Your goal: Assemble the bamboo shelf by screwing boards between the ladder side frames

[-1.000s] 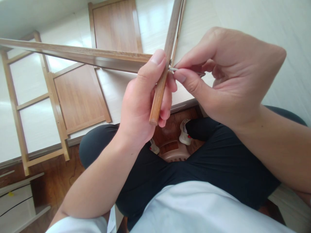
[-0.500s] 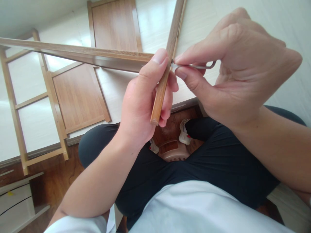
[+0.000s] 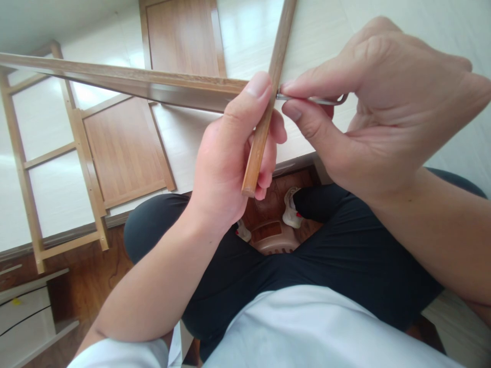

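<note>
Two flat wooden panels [image 3: 126,148] are lying on the white tabletop [image 3: 184,148] beyond the hands, one near [image 3: 126,148] and one farther back [image 3: 180,36], and a ladder-like wooden frame [image 3: 28,163] is lying along the left side, its lower end reaching the tabletop's front edge. None of these is touching the hands. A long wooden rail [image 3: 115,84] is running in from the far left, nearly level, and meeting an upright wooden post [image 3: 264,117] just behind the left thumb, so the joint itself is partly hidden.

The left hand [image 3: 230,163] is wrapping closed around the post, thumb pressed on its near face. The post's long axis is running from its cut lower end, just under the left fingers, up and slightly rightward out of the top of the picture. The right hand [image 3: 368,112] is pinching a thin metal hex key [image 3: 310,99] between thumb and forefinger. The key is lying almost level, its straight end pointing left into the side of the post, its bent end curling back toward the right palm.

The person is sitting, dark trousers [image 3: 326,255] and a white shirt hem [image 3: 326,327] filling the lower picture. Between the knees, a pale plastic stool [image 3: 274,237] and a white shoe [image 3: 289,212] are showing on a brown wood-patterned floor [image 3: 103,271]. The tabletop is glossy and catching bright light.
</note>
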The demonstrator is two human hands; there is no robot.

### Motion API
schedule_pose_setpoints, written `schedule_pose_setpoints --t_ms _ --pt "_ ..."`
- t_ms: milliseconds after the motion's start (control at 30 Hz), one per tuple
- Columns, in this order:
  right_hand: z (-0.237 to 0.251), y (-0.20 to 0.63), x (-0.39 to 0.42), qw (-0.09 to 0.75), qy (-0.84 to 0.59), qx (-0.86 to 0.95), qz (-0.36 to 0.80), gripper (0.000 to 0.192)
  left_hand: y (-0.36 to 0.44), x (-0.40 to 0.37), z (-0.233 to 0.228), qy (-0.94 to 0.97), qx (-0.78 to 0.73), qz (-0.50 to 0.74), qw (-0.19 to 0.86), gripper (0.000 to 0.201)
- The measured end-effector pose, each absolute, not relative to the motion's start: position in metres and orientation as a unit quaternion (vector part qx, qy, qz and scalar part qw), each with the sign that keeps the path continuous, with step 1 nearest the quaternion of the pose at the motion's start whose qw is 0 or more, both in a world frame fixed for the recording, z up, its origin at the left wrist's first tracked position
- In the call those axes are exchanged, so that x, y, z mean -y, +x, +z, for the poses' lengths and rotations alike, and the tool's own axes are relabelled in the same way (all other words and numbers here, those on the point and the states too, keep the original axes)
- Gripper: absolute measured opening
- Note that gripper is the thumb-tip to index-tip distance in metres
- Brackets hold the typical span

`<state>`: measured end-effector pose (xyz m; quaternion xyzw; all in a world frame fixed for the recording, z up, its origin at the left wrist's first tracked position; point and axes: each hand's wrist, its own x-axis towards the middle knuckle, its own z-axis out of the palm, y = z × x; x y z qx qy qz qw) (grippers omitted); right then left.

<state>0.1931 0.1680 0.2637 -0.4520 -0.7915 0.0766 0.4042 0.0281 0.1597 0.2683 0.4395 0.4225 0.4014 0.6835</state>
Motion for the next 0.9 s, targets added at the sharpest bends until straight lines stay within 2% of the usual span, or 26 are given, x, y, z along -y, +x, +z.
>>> schedule_pose_setpoints --t_ms 133,333,500,633,800,900 --pt "0.2612 0.1957 -0.1666 0.445 -0.426 0.785 0.067 0.021 0.0281 -0.1596 0.2688 0.427 -0.411 0.407 0.695 0.05" --pt "0.2627 0.1943 -0.162 0.424 -0.431 0.79 0.101 0.025 0.0278 -0.1604 0.2678 0.426 -0.407 0.4 0.702 0.051" --pt "0.257 0.1914 -0.1619 0.502 -0.41 0.757 0.086 0.018 0.0297 -0.1588 0.2686 0.419 -0.414 0.415 0.694 0.052" --pt "0.2561 0.1953 -0.1643 0.456 -0.405 0.788 0.084 0.021 0.0302 -0.1576 0.2694 0.432 -0.414 0.413 0.687 0.051" --pt "0.2604 0.1964 -0.1642 0.412 -0.443 0.792 0.083 0.015 0.0316 -0.1574 0.2701 0.438 -0.425 0.418 0.673 0.052" --pt "0.2599 0.195 -0.1625 0.432 -0.445 0.783 0.054 0.02 0.032 -0.1574 0.2707 0.439 -0.436 0.415 0.667 0.051"
